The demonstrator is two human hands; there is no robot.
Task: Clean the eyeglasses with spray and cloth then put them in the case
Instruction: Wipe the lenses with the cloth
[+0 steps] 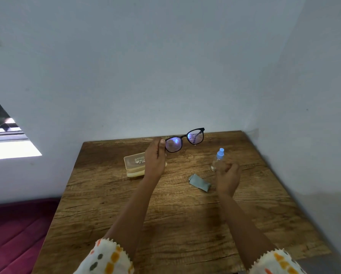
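Observation:
My left hand (155, 159) holds up the black-framed eyeglasses (185, 139) by their left end, thumb on the frame, lenses facing me above the table's far side. A drop hangs under the right lens. The clear spray bottle (217, 159) with a blue cap stands on the wooden table (165, 214) to the right. My right hand (228, 176) is blurred just beside the bottle's lower part, fingers loosely curled, and seems to hold nothing. A folded grey-blue cloth (199, 182) lies near my right wrist. The beige glasses case (134, 164) lies partly behind my left hand.
The table stands in a corner, with grey walls behind it and to its right. A window opening is at the left, and a dark red mattress (17, 234) lies beside the table's left edge. My patterned sleeves show at the bottom.

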